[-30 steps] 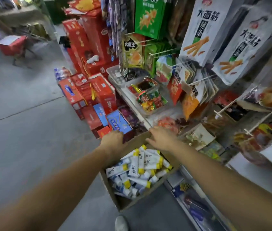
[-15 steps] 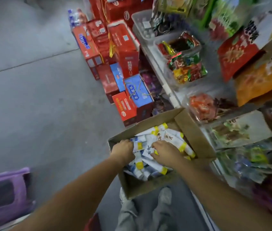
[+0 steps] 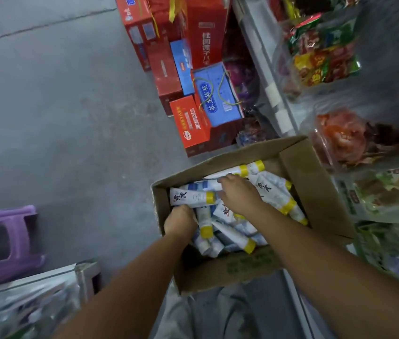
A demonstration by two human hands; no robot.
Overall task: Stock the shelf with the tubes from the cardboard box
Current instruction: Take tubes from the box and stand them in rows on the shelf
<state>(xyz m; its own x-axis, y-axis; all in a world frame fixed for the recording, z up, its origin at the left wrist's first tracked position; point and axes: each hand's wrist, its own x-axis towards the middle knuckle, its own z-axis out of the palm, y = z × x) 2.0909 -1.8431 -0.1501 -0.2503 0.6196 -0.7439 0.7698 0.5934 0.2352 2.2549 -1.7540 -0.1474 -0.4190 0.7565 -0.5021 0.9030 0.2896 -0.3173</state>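
Head view: the cardboard box [image 3: 316,192] stands open beside the shelf [image 3: 268,77], and all the tubes [image 3: 191,196] seen here lie inside it in a loose, crossed heap.

The left hand [image 3: 180,222] is sunk among them at the near left corner with its fingers buried, so their grip cannot be told. The right hand [image 3: 240,198] lies over the heap towards the far wall, fingers bent on the tubes; whether they close round one is unclear.

A handful taken from such a pile would likely shed smooth tubes over the box edge to the floor. The shelf looks crowded with snack bags [image 3: 325,57], so a hurried placement could knock them. The box may tip if its near wall is pressed.
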